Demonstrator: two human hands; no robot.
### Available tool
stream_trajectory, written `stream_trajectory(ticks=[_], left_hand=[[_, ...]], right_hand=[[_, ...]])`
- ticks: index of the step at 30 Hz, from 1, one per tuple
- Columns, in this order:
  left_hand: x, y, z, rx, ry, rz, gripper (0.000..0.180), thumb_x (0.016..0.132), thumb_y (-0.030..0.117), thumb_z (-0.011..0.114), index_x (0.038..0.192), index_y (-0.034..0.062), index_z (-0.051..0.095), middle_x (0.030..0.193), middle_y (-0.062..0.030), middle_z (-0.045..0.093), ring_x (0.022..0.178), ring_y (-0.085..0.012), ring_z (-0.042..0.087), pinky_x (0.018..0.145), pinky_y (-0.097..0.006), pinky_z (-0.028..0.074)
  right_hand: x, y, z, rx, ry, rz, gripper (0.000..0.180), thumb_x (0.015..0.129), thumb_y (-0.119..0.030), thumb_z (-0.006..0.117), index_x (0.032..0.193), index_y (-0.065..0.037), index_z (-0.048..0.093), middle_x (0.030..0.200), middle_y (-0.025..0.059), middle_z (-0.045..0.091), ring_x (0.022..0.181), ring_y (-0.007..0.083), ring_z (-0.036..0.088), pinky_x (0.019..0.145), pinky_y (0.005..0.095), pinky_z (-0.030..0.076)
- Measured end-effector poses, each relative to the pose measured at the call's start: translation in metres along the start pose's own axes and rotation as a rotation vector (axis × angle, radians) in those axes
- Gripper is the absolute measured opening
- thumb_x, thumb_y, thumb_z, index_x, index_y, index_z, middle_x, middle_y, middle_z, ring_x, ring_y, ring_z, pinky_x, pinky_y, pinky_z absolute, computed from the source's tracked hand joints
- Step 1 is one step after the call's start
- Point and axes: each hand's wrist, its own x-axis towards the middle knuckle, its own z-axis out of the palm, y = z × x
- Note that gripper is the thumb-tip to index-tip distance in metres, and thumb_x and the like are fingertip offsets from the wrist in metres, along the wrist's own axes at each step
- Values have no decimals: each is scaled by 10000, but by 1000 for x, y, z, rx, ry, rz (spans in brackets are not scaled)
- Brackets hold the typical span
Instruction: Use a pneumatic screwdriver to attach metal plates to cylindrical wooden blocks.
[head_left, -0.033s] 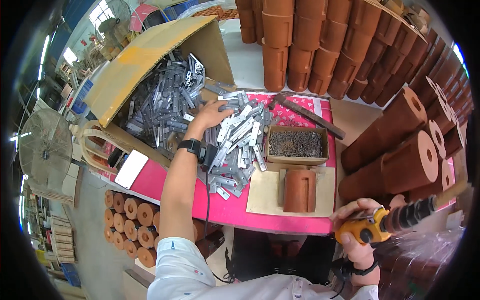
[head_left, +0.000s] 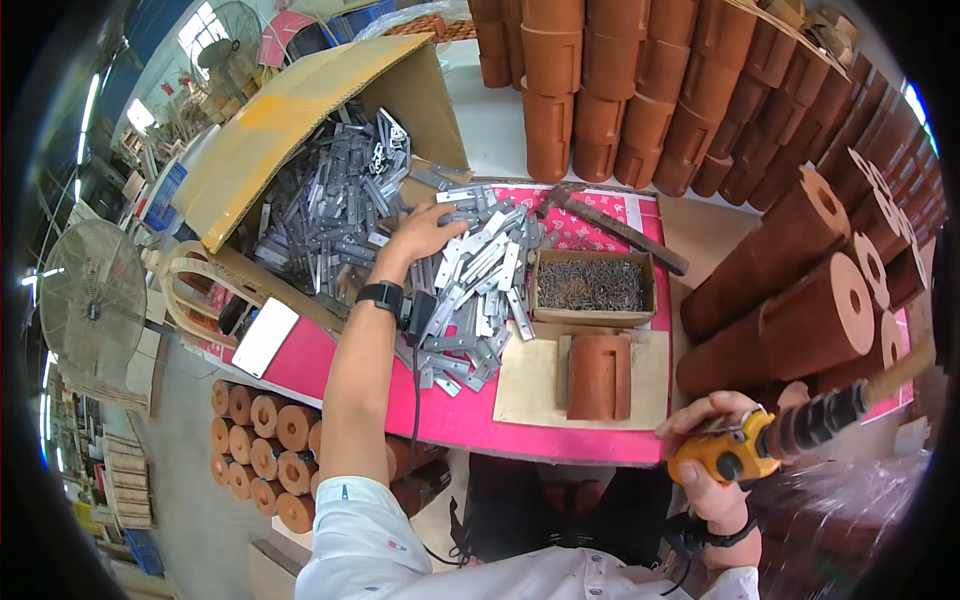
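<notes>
My left hand (head_left: 425, 235) rests on a heap of small flat metal strips with holes (head_left: 485, 265), just at the mouth of a cardboard box. Its fingers reach over the strips, and I see nothing clearly gripped. At the lower right, my right hand (head_left: 712, 430) is wrapped round a yellow and black power screwdriver (head_left: 735, 452), whose nose points up and to the right. Between the hands, a short reddish-brown grooved cylinder (head_left: 600, 375) lies on a tan board (head_left: 530, 385) near the table's front edge.
Beyond the board sit a small box of screws (head_left: 590, 285) and a hammer (head_left: 620, 232). The cardboard box (head_left: 300, 120) stands at the left, beside a white phone-like slab (head_left: 265, 340). Brown cylinders (head_left: 780, 310) are stacked right and behind; more (head_left: 265, 450) lie below left.
</notes>
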Motion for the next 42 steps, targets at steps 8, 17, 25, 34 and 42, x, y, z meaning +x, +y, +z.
stream_trajectory(ticks=[8, 17, 25, 34, 42], left_hand=[[-49, 21, 2, -54, 16, -69, 620, 859, 582, 501, 1367, 227, 502, 1454, -112, 409, 1327, -458, 323, 1080, -622, 207], [-98, 23, -7, -509, 274, 171, 455, 911, 328, 519, 1255, 37, 582, 1178, -199, 633, 1115, -302, 593, 957, -350, 430], [-172, 59, -18, -685, 148, 100, 359, 900, 151, 604, 1209, -32, 594, 1138, -120, 656, 1045, -168, 601, 920, -291, 453], [-283, 148, -72, -1318, 262, 742, 108, 915, 107, 579, 956, 13, 614, 933, -96, 622, 781, -190, 606, 717, -326, 491], [-326, 178, -111, -1329, 76, 1126, 135, 924, 262, 622, 899, 144, 562, 909, -18, 551, 722, -120, 534, 693, -300, 412]], right_hand=[[0, -16, 16, -18, -17, 5, 652, 746, -6, 675, 1322, 1, 370, 983, 152, 622, 781, 129, 572, 715, 250, 464], [9, -13, 25, -126, 66, -75, 617, 784, -177, 712, 1296, -4, 416, 916, 138, 601, 813, 196, 638, 637, 271, 539], [1, -21, 26, -2, 74, -36, 512, 775, 7, 662, 1240, 25, 450, 981, 86, 612, 903, 147, 604, 845, 303, 490], [-12, -18, 13, -168, 89, -75, 607, 788, -135, 696, 1296, 32, 410, 950, 129, 600, 867, 181, 621, 692, 257, 516], [-10, -19, 16, -140, 90, -82, 608, 794, -112, 672, 1318, 30, 397, 974, 121, 590, 883, 190, 628, 664, 258, 522]])
